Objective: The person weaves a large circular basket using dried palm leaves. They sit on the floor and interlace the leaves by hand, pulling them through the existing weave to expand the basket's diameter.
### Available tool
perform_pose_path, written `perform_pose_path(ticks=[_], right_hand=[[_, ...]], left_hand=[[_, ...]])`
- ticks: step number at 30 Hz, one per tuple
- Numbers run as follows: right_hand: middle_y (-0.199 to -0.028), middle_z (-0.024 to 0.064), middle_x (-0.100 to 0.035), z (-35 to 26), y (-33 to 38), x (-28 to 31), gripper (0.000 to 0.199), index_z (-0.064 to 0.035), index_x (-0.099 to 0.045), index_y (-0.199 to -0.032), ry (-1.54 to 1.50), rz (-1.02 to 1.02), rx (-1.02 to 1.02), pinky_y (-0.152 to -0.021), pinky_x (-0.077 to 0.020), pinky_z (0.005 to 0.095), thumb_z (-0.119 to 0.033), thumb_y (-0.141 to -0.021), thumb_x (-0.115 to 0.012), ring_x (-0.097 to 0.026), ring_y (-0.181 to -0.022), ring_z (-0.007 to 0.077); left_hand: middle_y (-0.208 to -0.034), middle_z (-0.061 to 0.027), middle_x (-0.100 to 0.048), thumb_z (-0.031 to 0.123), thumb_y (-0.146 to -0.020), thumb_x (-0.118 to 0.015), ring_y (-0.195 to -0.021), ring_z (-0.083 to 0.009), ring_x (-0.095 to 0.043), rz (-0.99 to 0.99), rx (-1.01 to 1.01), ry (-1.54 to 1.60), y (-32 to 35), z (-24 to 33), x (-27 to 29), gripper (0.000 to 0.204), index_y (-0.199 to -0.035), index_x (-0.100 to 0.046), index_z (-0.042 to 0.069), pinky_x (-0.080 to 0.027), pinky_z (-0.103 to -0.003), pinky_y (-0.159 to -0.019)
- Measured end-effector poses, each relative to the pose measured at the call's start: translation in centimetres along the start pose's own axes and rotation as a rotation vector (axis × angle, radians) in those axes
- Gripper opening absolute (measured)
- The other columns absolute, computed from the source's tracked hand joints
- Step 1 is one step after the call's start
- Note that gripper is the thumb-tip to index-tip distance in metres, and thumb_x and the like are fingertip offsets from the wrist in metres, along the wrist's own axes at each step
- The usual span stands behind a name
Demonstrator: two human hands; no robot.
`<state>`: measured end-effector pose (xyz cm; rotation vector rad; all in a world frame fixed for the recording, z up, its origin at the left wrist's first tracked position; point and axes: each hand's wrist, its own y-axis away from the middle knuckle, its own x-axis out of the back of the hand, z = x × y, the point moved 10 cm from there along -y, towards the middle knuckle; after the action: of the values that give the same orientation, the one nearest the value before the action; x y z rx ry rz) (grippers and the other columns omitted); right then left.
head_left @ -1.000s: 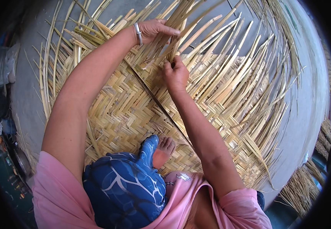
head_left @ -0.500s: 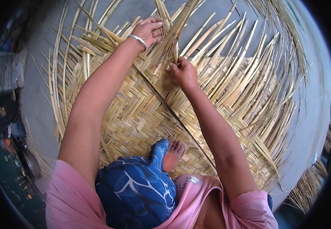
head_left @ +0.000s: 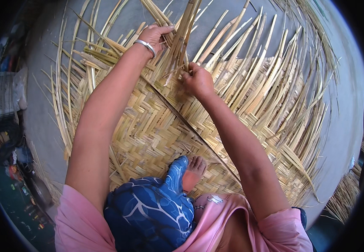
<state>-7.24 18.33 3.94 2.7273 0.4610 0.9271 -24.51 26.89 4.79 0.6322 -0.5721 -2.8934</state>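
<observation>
A herringbone mat [head_left: 148,126] of flat, pale split reeds lies under me, its loose reed ends [head_left: 259,80] fanning out along the far and right sides. At its far edge my left hand [head_left: 153,37], with a silver bangle on the wrist, is closed on several reed strips, its thumb stretched along them. A bundle of raised strips [head_left: 182,35] stands up between my hands. My right hand [head_left: 199,82] is closed in a pinch on a strip at the weave's edge; its fingertips are partly hidden. A thin dark rod [head_left: 184,121] crosses the mat slantwise.
My bare foot [head_left: 194,172] rests on the mat beside my blue-patterned knee [head_left: 148,210]. Long loose reeds [head_left: 59,92] lie on the grey floor [head_left: 43,126] at the left. A grey plastic crate [head_left: 0,94] stands far left. Another reed pile [head_left: 343,195] lies at the lower right.
Both hands and the raised strips appear slightly farther left in the picture. My left thumb now extends farther across the strips; my right hand keeps its pinch at the weave's edge.
</observation>
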Motion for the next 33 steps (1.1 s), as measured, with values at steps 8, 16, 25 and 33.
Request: perform_pose_path(ticks=[8, 16, 25, 33], right_hand=[[-0.084, 0.0190, -0.063, -0.5, 0.5, 0.6, 0.022, -0.0099, -0.061, -0.093, 0.082, 0.062, -0.014, -0.072, -0.0470, 0.0443, -0.026, -0.079, -0.060, -0.061, -0.081, 0.0357], [-0.084, 0.0167, -0.064, -0.6, 0.2, 0.6, 0.022, -0.0113, -0.062, -0.092, 0.075, 0.082, -0.007, -0.071, -0.0477, 0.0438, -0.028, -0.078, -0.060, -0.061, -0.081, 0.0347], [-0.096, 0.0158, -0.057, -1.6, 1.5, 0.9, 0.018, -0.0080, -0.056, -0.094, 0.156, 0.241, 0.224, -0.068, -0.0487, 0.0435, -0.008, -0.076, -0.056, -0.059, -0.080, 0.0370], [-0.101, 0.0114, -0.053, -3.3, 2.4, -0.9, 0.018, -0.0076, -0.054, -0.091, 0.521, -0.044, 0.291, -0.067, -0.0509, 0.0405, -0.005, -0.073, -0.055, -0.061, -0.080, 0.0318]], left_hand=[[-0.083, -0.0109, -0.062, 0.003, -0.074, -0.065, -0.072, -0.0205, -0.064, 0.081, -0.045, -0.276, -1.1, 0.8, -2.8, 0.023, -0.091, -0.050, 0.000, -0.054, -0.034, -0.063], [-0.081, -0.0111, -0.062, -0.002, -0.074, -0.065, -0.069, -0.0222, -0.064, 0.283, -0.148, -0.181, -0.8, 0.0, 4.5, 0.022, -0.090, -0.049, -0.002, -0.054, -0.034, -0.060], [-0.087, -0.0112, -0.061, -0.001, -0.075, -0.066, -0.075, -0.0229, -0.063, 0.436, -0.101, 0.005, 6.4, -2.2, 10.7, 0.023, -0.091, -0.051, 0.001, -0.053, -0.036, -0.064], [-0.093, -0.0094, -0.062, 0.006, -0.081, -0.062, -0.091, -0.0239, -0.061, 0.339, 0.079, 0.209, 6.5, -2.7, 11.0, 0.016, -0.095, -0.056, 0.004, -0.050, -0.040, -0.081]])
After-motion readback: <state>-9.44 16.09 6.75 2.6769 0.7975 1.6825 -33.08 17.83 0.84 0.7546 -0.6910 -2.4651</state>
